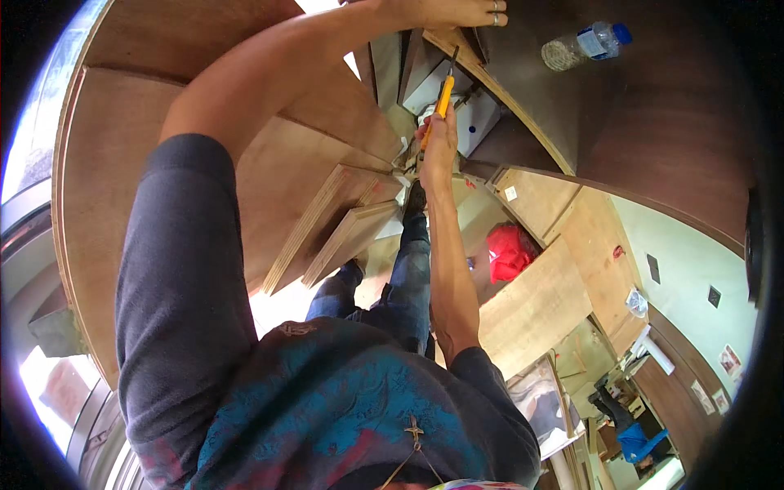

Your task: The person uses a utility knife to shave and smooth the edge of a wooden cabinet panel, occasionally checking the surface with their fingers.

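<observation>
1. While the right hand is closed around the orange handle of a screwdriver, the left hand lies flat and mostly open at the 12 o'clock edge of the view, fingers stretched along a strip of wood and holding nothing that can be seen.
2. The screwdriver sits just above centre, its dark shaft rising toward 12 to 1 o'clock and its handle end toward 6; the long axis runs nearly straight up the picture, tilted a little to the right.
3. Its tip meets the wood edge just below the left hand's fingers (the exact contact point is too small to make out).
4. Judged from this, a slip of the tip could send it toward those fingers, since they rest close to its line of push.
5. A plastic bottle lies on its side on the dark panel at 1 o'clock, well apart from both hands; it could roll if the panel is jolted.
6. Stacked plywood boards lean at about 9 o'clock of the right hand, beside the person's jeans.
</observation>
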Available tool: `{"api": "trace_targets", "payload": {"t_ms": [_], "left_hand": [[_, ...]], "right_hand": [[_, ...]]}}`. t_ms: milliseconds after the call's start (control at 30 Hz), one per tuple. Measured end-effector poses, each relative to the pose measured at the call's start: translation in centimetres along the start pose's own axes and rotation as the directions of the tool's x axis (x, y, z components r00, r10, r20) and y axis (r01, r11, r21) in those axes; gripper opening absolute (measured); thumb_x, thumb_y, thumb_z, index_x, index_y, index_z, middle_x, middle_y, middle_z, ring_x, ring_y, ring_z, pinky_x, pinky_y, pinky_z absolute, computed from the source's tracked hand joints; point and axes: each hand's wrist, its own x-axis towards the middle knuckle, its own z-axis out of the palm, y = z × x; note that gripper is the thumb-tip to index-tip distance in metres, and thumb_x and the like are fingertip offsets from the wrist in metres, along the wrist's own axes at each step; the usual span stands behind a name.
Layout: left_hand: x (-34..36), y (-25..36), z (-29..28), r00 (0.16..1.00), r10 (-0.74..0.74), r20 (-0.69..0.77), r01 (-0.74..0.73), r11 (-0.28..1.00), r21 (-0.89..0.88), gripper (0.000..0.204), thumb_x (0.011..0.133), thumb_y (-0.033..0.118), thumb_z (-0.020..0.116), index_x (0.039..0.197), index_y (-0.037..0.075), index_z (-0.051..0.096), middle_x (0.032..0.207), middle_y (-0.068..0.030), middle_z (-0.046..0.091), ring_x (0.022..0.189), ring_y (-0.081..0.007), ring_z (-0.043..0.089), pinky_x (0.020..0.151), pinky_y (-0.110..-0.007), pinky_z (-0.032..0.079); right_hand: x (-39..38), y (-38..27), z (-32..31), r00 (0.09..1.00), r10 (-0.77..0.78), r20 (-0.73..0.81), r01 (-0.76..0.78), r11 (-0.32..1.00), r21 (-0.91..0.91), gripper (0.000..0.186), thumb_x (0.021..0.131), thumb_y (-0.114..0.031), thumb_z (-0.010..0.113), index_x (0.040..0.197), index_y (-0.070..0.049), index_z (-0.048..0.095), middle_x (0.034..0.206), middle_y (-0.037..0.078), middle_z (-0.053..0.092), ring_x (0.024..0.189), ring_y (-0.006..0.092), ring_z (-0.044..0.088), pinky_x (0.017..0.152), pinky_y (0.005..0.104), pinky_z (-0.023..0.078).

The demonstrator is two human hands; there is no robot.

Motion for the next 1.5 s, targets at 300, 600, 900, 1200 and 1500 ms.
{"api": "trace_targets", "payload": {"t_ms": [300, 600, 900, 1200, 1500], "left_hand": [[-0.4, 0.8, -0.1, 0.994, 0.011, -0.109, -0.005, 0.998, 0.060, 0.065, 0.072, 0.029, 0.073, 0.129, 0.013, 0.046, 0.128, -0.0072, 0.050, 0.121, -0.0263, 0.048, 0.105, -0.049, 0.038], [0.2, 0.8, -0.3, 0.994, 0.071, -0.082, -0.054, 0.980, 0.192, 0.058, 0.075, 0.019, 0.067, 0.128, 0.012, 0.046, 0.128, -0.0049, 0.051, 0.120, -0.0247, 0.048, 0.105, -0.045, 0.039], [0.0, 1.0, -0.5, 0.999, 0.019, -0.030, -0.016, 0.995, 0.099, 0.063, 0.076, 0.004, 0.064, 0.135, 0.011, 0.043, 0.135, -0.0089, 0.048, 0.127, -0.0271, 0.043, 0.114, -0.044, 0.030], [-0.1, 0.8, -0.4, 0.992, 0.052, -0.118, -0.033, 0.987, 0.158, 0.055, 0.077, 0.004, 0.062, 0.130, 0.012, 0.047, 0.131, -0.0046, 0.050, 0.121, -0.0238, 0.047, 0.108, -0.044, 0.037], [0.4, 1.1, -0.6, 0.998, 0.002, -0.067, 0.000, 1.000, 0.029, 0.059, 0.078, 0.000, 0.060, 0.134, 0.010, 0.044, 0.135, -0.0103, 0.047, 0.127, -0.0282, 0.044, 0.112, -0.045, 0.032]], "right_hand": [[4.7, -1.4, 2.6, 0.975, -0.185, -0.127, 0.164, 0.973, -0.162, 0.048, 0.084, -0.016, 0.071, 0.120, -0.003, 0.042, 0.082, 0.008, 0.058, 0.051, 0.0127, 0.058, 0.043, 0.0273, 0.046], [7.0, 0.2, 4.1, 0.917, -0.309, -0.251, 0.229, 0.926, -0.302, 0.049, 0.083, -0.019, 0.072, 0.117, -0.004, 0.039, 0.074, 0.009, 0.059, 0.046, 0.0142, 0.056, 0.039, 0.0279, 0.047], [7.1, -3.3, 4.7, 0.983, -0.001, -0.185, 0.037, 0.981, 0.192, 0.050, 0.090, -0.011, 0.063, 0.126, -0.007, 0.028, 0.089, 0.010, 0.059, 0.052, 0.0149, 0.058, 0.045, 0.0256, 0.052], [3.5, -0.2, 3.5, 0.908, -0.087, -0.410, 0.211, 0.940, 0.268, 0.046, 0.090, -0.007, 0.063, 0.124, -0.005, 0.032, 0.085, 0.008, 0.058, 0.046, 0.0107, 0.052, 0.040, 0.0233, 0.042], [1.8, -1.2, 0.3, 0.891, -0.196, -0.411, 0.234, 0.971, 0.045, 0.040, 0.090, -0.009, 0.064, 0.122, 0.000, 0.041, 0.081, 0.006, 0.054, 0.055, 0.0084, 0.051, 0.044, 0.0238, 0.047]]}}
